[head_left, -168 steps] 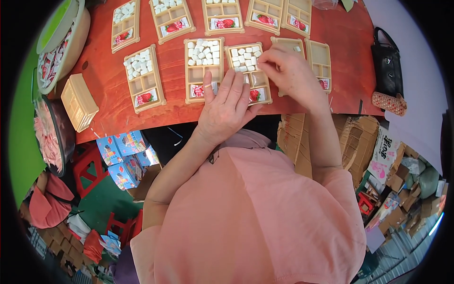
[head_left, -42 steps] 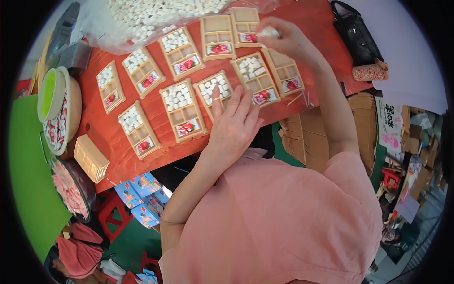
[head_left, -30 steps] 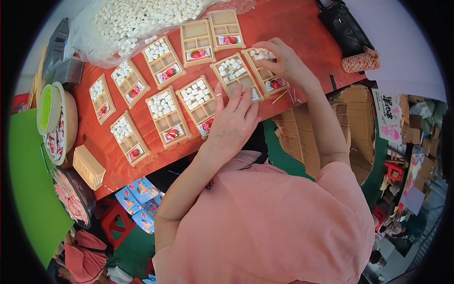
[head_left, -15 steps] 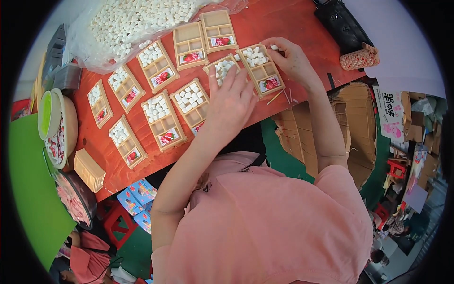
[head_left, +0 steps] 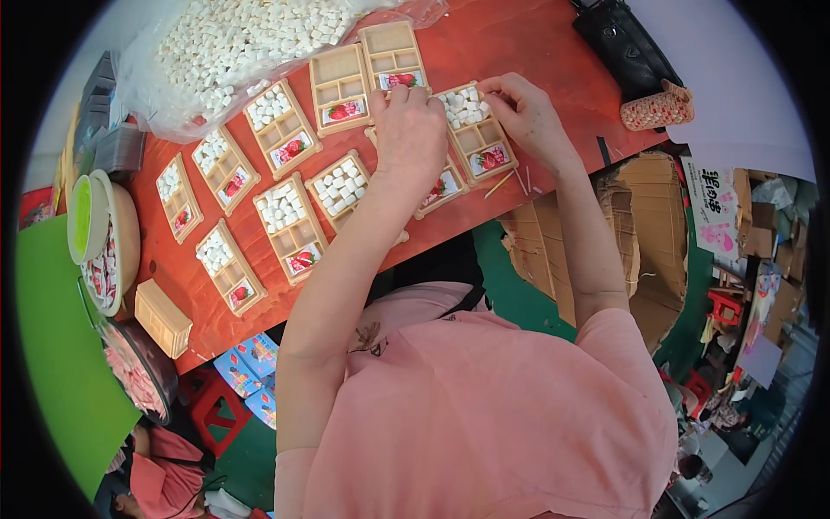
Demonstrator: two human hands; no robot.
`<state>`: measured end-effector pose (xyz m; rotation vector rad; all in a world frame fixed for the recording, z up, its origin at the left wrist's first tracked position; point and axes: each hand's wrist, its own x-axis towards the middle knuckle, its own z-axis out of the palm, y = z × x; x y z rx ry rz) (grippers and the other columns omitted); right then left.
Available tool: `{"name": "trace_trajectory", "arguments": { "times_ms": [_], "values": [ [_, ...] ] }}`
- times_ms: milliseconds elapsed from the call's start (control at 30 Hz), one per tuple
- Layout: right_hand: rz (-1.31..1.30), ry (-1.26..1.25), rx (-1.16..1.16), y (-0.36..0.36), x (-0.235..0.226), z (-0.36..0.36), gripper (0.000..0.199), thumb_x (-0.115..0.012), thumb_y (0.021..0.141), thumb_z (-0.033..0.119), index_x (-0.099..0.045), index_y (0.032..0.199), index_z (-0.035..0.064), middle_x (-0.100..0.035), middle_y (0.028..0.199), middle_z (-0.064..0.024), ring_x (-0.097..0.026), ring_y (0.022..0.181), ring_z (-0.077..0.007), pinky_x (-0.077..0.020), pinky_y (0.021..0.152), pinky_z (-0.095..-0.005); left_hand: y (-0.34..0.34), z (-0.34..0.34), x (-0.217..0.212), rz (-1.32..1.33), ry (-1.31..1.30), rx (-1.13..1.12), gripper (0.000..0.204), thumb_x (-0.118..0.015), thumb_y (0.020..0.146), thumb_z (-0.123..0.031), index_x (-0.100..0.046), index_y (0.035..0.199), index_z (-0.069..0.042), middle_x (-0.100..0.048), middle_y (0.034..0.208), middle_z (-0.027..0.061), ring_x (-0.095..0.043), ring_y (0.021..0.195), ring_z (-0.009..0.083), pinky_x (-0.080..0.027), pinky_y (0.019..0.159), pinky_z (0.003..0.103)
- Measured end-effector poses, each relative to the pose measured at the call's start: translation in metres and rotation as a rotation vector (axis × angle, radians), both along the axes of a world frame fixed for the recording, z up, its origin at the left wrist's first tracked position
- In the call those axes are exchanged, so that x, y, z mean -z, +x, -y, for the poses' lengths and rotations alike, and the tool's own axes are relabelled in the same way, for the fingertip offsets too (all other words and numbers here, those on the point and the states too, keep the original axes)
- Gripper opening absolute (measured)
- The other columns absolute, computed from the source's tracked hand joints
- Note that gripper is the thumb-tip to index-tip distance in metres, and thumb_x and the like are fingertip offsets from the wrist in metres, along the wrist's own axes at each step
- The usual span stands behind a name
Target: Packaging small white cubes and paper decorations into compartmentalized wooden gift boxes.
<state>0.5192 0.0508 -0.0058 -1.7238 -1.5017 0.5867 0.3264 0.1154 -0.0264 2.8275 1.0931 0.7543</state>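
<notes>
Beige compartment trays stand in rows, several with small white marshmallow-like cubes in the large section and a strawberry-printed packet in a small one. My left hand [head_left: 409,138] is over a partly hidden tray [head_left: 450,192], its fingers bent and bunched near the far tray [head_left: 391,43]; what they hold, if anything, is hidden. My right hand [head_left: 529,117] is at the upper right edge of the rightmost tray [head_left: 471,137], which holds cubes. Its thumb and forefinger come together there, and I cannot see what is between them. Another far tray [head_left: 337,69] has a packet but no cubes.
A plastic bag [head_left: 246,52] spills many white cubes at the back left. Bowls with packets [head_left: 104,242] stand at the left, near a stack of trays [head_left: 162,318]. A black bag [head_left: 627,48] and a woven pouch [head_left: 657,111] lie at the right edge, cardboard [head_left: 644,233] below.
My left hand has moved away from me, from over the cubes towards the far tray, its fingers now bunched. My right hand has lowered slightly; the cube at its fingertips no longer shows.
</notes>
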Motion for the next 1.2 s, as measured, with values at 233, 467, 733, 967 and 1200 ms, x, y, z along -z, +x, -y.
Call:
{"name": "trace_trajectory", "arguments": {
  "times_ms": [233, 467, 733, 967, 1200],
  "values": [
    [0.248, 0.04, -0.063, -0.01, 0.006, -0.006, 0.015, -0.066, 0.095, 0.011, -0.071, 0.105, 0.0003, -0.066, 0.095, -0.0137, -0.067, 0.087, -0.0293, -0.0537, 0.077, -0.0369, 0.007, -0.006, -0.003, -0.013, -0.033, -0.035, 0.006, -0.066, 0.078, -0.006, -0.071, 0.082, -0.007, -0.068, 0.09, 0.0085, -0.062, 0.096, 0.0268, -0.041, 0.091, 0.046],
    [-0.063, 0.004, -0.033, -0.016, -0.004, -0.016, 0.016, -0.066, 0.094, 0.014, -0.072, 0.1, 0.0007, -0.064, 0.091, -0.0153, -0.064, 0.085, -0.0326, -0.052, 0.076, -0.0408, -0.002, -0.012, -0.002, 0.085, -0.004, -0.03, 0.012, -0.07, 0.079, -0.007, -0.074, 0.09, -0.008, -0.067, 0.09, 0.0067, -0.062, 0.096, 0.0261, -0.04, 0.091, 0.045],
    [-0.133, -0.08, -0.146, -0.014, 0.004, -0.027, 0.021, -0.067, 0.097, 0.018, -0.072, 0.103, -0.002, -0.067, 0.088, -0.0051, -0.064, 0.08, -0.0169, -0.0506, 0.072, -0.0304, -0.028, -0.003, -0.016, 0.22, -0.006, -0.042, 0.016, -0.073, 0.08, -0.006, -0.074, 0.096, -0.01, -0.069, 0.095, 0.0051, -0.063, 0.096, 0.0257, -0.04, 0.092, 0.043],
    [-0.366, -0.254, -0.231, -0.025, -0.008, -0.029, 0.023, -0.068, 0.099, 0.021, -0.071, 0.11, 0.0007, -0.067, 0.087, 0.0014, -0.062, 0.075, -0.0067, -0.0494, 0.067, -0.0227, -0.051, 0.014, -0.021, 0.285, -0.058, -0.032, 0.013, -0.072, 0.082, -0.007, -0.073, 0.095, -0.007, -0.067, 0.094, 0.0066, -0.062, 0.098, 0.0264, -0.039, 0.097, 0.047],
    [-0.613, -0.209, -0.071, -0.008, -0.019, -0.03, 0.021, -0.064, 0.101, 0.018, -0.072, 0.115, 0.0039, -0.065, 0.083, 0.0025, -0.055, 0.07, -0.0019, -0.043, 0.062, -0.0188, -0.064, 0.029, -0.025, 0.291, -0.065, -0.028, 0.018, -0.075, 0.079, -0.002, -0.072, 0.096, -0.008, -0.069, 0.097, 0.0064, -0.063, 0.098, 0.0267, -0.041, 0.096, 0.044]
  ]
}}
